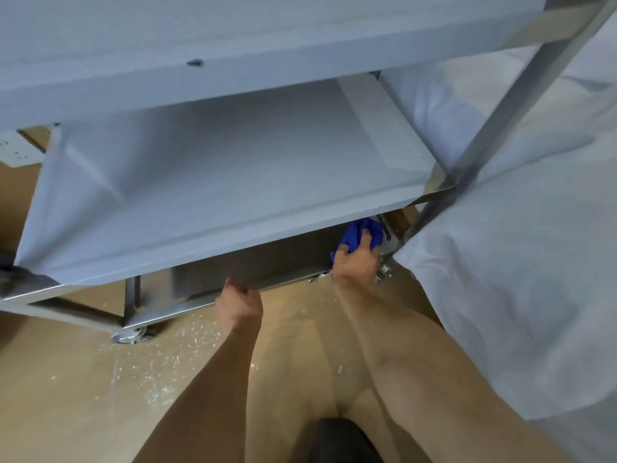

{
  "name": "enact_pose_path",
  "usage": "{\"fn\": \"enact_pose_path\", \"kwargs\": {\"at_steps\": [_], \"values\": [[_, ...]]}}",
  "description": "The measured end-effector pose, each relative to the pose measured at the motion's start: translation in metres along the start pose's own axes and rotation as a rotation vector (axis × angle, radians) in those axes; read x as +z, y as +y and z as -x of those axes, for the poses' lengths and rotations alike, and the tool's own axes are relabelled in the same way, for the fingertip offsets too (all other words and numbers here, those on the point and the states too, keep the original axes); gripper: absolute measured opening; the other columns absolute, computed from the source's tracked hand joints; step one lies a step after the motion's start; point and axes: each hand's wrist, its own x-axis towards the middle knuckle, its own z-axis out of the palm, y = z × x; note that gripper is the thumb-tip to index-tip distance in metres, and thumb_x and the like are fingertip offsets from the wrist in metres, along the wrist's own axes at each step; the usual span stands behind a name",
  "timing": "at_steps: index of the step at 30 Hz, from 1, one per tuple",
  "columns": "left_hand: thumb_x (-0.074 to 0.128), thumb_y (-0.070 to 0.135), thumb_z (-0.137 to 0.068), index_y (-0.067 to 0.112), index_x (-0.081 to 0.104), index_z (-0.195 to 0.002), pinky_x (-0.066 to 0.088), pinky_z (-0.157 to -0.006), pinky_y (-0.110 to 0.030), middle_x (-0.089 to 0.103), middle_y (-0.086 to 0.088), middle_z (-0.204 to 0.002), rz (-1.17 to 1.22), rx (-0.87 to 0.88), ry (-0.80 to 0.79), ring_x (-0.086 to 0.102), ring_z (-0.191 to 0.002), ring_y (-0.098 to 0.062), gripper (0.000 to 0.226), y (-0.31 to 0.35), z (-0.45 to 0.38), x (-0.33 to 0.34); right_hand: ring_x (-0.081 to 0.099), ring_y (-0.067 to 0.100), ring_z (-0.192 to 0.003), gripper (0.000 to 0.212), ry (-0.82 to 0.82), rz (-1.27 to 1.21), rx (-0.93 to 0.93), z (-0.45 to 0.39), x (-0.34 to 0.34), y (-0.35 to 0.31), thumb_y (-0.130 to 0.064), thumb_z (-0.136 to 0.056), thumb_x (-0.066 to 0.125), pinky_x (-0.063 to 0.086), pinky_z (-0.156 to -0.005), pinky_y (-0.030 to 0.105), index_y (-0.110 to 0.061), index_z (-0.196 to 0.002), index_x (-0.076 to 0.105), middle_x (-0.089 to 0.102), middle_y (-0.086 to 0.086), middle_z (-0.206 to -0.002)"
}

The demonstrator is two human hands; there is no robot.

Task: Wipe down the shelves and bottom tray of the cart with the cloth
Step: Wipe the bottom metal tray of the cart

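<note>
A steel cart fills the view from above, with a top shelf (233,35), a middle shelf (233,162) and a dark bottom tray (260,262) under it. My right hand (355,262) grips a crumpled blue cloth (362,233) at the right end of the bottom tray, just under the middle shelf's front lip. My left hand (238,300) curls over the front edge of the bottom tray near its middle. Most of the tray is hidden by the middle shelf.
A white fabric bag (521,262) hangs on the cart's right side past a steel upright (494,135). A caster wheel (132,335) stands at the front left. The brown floor (100,379) carries white specks.
</note>
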Motion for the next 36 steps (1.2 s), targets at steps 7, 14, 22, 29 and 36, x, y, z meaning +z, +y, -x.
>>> {"fn": "enact_pose_path", "kwargs": {"at_steps": [7,14,22,29,36], "values": [[0.048,0.001,-0.087,0.014,0.062,-0.097,0.051,-0.068,-0.036,0.069,-0.015,-0.081,0.088,0.061,0.164,0.064,-0.076,-0.037,0.022,-0.046,-0.016,0.025,0.048,0.034,-0.127,0.055,-0.219,0.395,-0.050,-0.113,-0.002,0.007,-0.025,-0.088,0.059,0.047,-0.101,0.042,-0.018,-0.140,0.040,0.042,0.013,-0.144],[0.046,-0.005,-0.086,0.006,0.064,-0.111,0.047,-0.073,-0.036,0.072,-0.023,-0.097,0.128,0.021,0.235,0.066,-0.085,-0.040,0.033,-0.055,-0.025,0.027,0.046,0.033,-0.123,0.046,-0.220,0.355,-0.243,-0.002,0.069,-0.039,-0.037,-0.081,0.066,0.040,-0.100,0.049,-0.019,-0.122,0.053,0.051,0.013,-0.126],[0.045,-0.002,-0.086,0.002,0.058,-0.116,0.043,-0.073,-0.038,0.067,-0.028,-0.102,0.170,-0.090,0.122,0.062,-0.094,-0.043,0.034,-0.066,-0.010,-0.016,0.049,0.032,-0.118,0.059,-0.463,0.250,-0.423,0.142,0.106,-0.074,-0.032,-0.080,0.072,0.039,-0.099,0.045,-0.033,-0.135,0.049,0.059,0.007,-0.123],[0.044,0.016,-0.095,0.003,0.052,-0.126,0.042,-0.089,-0.035,0.060,-0.020,-0.127,0.087,-0.207,-0.207,0.056,-0.118,-0.036,0.035,-0.050,0.026,-0.091,0.061,0.027,-0.080,0.027,-0.737,-0.546,0.314,0.184,0.021,-0.050,-0.019,-0.049,0.069,0.050,-0.073,0.035,-0.022,-0.076,0.069,0.066,0.005,-0.082],[0.049,0.034,-0.097,0.006,0.055,-0.103,0.044,-0.080,-0.032,0.061,-0.014,-0.104,0.393,-0.396,-0.447,0.058,-0.091,-0.031,0.030,-0.014,0.097,-0.180,0.055,0.035,-0.079,0.051,-1.034,-1.036,0.618,0.230,-0.098,-0.090,-0.053,-0.090,0.058,0.053,-0.070,0.042,-0.010,-0.116,0.061,0.057,0.017,-0.106]]}}
